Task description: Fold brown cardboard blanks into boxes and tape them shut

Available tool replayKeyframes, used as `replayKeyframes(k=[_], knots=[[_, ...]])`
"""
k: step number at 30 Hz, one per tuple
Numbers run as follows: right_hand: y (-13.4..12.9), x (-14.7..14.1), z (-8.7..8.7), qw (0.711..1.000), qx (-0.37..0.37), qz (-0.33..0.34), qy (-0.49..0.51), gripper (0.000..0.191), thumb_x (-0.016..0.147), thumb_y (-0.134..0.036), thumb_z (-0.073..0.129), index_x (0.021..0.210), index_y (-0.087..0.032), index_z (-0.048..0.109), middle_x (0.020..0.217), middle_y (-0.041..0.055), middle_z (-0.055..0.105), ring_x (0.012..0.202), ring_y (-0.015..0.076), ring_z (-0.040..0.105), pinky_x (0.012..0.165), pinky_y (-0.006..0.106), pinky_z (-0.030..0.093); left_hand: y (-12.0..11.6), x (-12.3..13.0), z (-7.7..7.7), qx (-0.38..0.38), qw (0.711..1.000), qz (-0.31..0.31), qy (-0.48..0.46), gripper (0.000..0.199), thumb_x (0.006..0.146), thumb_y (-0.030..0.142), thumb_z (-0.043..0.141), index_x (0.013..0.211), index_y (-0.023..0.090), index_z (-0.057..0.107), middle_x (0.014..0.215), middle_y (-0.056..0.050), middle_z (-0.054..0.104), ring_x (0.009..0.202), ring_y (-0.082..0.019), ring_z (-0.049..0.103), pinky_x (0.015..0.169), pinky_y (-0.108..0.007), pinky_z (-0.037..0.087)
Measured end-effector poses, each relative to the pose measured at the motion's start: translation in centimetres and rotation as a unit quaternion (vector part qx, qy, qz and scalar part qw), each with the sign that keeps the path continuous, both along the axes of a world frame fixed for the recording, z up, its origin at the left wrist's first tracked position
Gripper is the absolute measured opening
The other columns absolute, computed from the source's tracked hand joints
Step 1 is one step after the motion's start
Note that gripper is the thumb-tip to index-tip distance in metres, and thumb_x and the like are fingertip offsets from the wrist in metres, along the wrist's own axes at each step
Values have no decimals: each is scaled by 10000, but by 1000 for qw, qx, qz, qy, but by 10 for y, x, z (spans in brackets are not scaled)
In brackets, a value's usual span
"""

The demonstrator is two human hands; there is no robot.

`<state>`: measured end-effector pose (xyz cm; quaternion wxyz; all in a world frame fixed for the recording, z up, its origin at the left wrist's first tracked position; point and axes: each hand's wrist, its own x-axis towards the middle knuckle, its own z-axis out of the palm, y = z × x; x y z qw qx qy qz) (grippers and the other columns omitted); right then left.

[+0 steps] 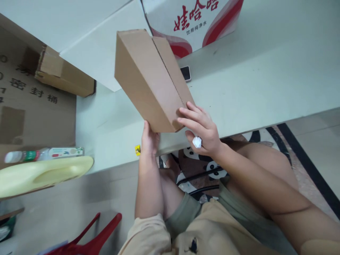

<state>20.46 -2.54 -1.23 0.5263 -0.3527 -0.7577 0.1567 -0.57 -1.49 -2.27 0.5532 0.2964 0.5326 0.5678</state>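
Carton (pixel 152 81) tilted ahead of left hand (pixel 150 140), which grasps its near end, and right hand (pixel 204 129), fingertips against it, clasping a white object (pixel 197 142); desk (pixel 239 78) beneath.

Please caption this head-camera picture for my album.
Left hand holding a brown cardboard box, right hand touching it, at a pale table.

Far box (pixel 196 27) says 娃哈哈 in big red characters, 饮用纯净水 smaller underneath. Carton (pixel 39 115) on the left's got 密封桶, plus some digits, cut off at the edge.
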Motion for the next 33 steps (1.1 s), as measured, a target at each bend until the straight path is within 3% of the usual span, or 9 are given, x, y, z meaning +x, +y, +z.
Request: replayKeyframes(k=[5,11,15,18,20,22,25,28,33], knots=[[-1,-1,13,996,44,39,62,372,976,-277,444,1272,-262,669,1342,93,686,1399,259,542,1113,504,501,-5,14,4,-23,999,-9,-27,407,883,519,615,1131,206,697,1236,-88,742,1212,-236,674,914,-312,595],[4,13,20,994,31,64,87,300,958,-290,493,1132,-283,737,1190,56,759,1263,273,650,1079,516,546,-10,15,6,-84,995,-48,-39,398,762,362,638,1124,203,681,1136,-69,768,1059,-247,731,818,-344,619],[10,21,22,995,26,56,75,283,939,-274,481,1001,-263,757,1128,47,780,1198,264,690,1032,495,580,-12,13,1,-140,985,-103,7,392,711,365,626,1049,178,689,967,-80,779,939,-248,743,665,-299,592],[15,26,20,995,51,55,65,260,915,-252,512,1009,-256,754,1124,47,782,1182,257,700,1015,466,588,-11,16,-5,-138,973,-145,116,376,787,399,595,1075,176,692,1063,-101,762,954,-246,721,644,-292,563],[18,28,19,996,47,59,47,274,916,-286,516,1050,-251,752,1155,55,773,1204,266,688,1035,471,574,-11,17,-7,-96,964,-106,226,411,811,429,615,1135,183,672,1203,-123,715,1046,-266,691,753,-351,575],[18,29,19,997,31,70,20,298,929,-336,499,1065,-250,751,1175,55,767,1222,264,678,1050,466,561,-12,16,-7,10,947,8,322,550,803,509,651,1261,209,593,1345,-132,629,1229,-300,613,978,-463,527],[15,26,19,993,29,113,-24,287,940,-345,492,1038,-254,746,1157,42,772,1225,239,674,1088,444,525,-19,11,-2,277,862,169,390,634,851,657,559,1370,301,482,1482,-63,517,1480,-297,391,1242,-528,266],[10,21,21,983,43,168,-57,246,924,-304,509,1027,-265,728,1136,16,779,1231,216,669,1191,461,416,-28,9,6,403,785,118,455,535,890,695,453,1269,348,601,1387,-13,614,1463,-292,424,1283,-541,167],[8,18,32,982,23,173,-65,238,923,-286,492,989,-263,720,1141,17,778,1206,217,683,1149,473,456,-28,20,6,336,789,22,513,677,888,740,330,1143,261,734,1225,-83,717,1307,-319,562,1235,-547,249]])
